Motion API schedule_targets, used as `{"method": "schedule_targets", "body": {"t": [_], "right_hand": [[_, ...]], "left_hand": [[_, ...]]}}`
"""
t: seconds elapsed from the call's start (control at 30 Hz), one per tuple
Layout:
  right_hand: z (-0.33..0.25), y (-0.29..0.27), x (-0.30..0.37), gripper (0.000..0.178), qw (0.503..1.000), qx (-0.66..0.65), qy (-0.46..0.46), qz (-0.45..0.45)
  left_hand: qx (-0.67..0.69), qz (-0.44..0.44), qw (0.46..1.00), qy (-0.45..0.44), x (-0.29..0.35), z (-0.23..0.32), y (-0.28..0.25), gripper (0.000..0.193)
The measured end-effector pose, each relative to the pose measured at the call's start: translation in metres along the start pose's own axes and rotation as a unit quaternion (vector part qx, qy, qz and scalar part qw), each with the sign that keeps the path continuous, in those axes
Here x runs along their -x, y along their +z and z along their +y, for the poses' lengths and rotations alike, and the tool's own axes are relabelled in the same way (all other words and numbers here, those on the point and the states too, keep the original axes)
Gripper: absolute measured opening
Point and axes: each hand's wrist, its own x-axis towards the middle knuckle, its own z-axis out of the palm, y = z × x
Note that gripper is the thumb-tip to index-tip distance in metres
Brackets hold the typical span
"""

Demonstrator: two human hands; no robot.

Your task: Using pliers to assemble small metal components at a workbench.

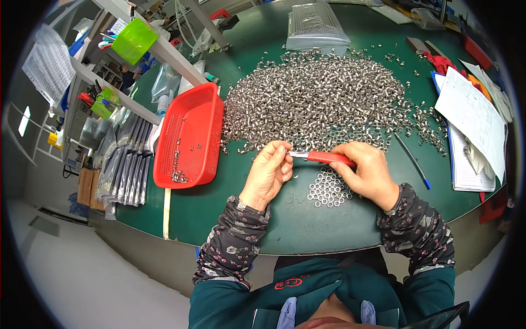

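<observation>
My right hand [368,171] is wrapped round the red handle of a utility knife [324,157], its blade pointing left. At the blade's tip, the thumb and fingers of my left hand [264,174] pinch what looks like a small metal ring, mostly covered by the fingertips. Just beyond both hands spreads a large heap of small shiny metal rings [323,93]. A smaller group of rings [329,191] lies in a single layer on the green table [307,230], below the knife and beside my right hand.
A red plastic basket [189,134] with a few metal pieces stands left of the heap. On the right lie a blue-capped pen [416,164] and papers on a clipboard [472,123]. Bagged parts [316,24] sit at the back; wrapped packs [126,164] are stacked far left.
</observation>
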Motion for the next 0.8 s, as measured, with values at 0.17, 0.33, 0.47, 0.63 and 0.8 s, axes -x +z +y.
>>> {"method": "schedule_targets", "body": {"t": [0.17,0.33,0.47,0.63,0.8], "right_hand": [[-0.0029,-0.0023,-0.0002,0.019,0.999,0.003,0.015,-0.03],[-0.0027,-0.0019,-0.0001,0.019,0.999,0.001,0.016,-0.034],[-0.0014,0.0005,0.0004,0.017,1.0,0.001,0.01,-0.014],[-0.0046,-0.0015,0.0004,0.018,1.0,0.012,0.011,-0.016],[-0.0044,-0.0002,0.0007,0.018,0.999,0.036,-0.01,-0.006]], "left_hand": [[-0.004,-0.004,1.0,0.009,0.0006,0.0001,-0.0003,0.014],[-0.011,0.002,1.0,0.019,0.0006,0.0001,0.0004,0.014],[-0.018,0.016,0.999,0.027,0.0005,-0.0001,0.0021,0.014],[-0.028,0.022,0.999,0.03,0.0007,-0.0005,0.0027,0.015],[-0.029,0.036,0.999,0.027,0.0014,-0.0017,0.0028,0.015]]}}
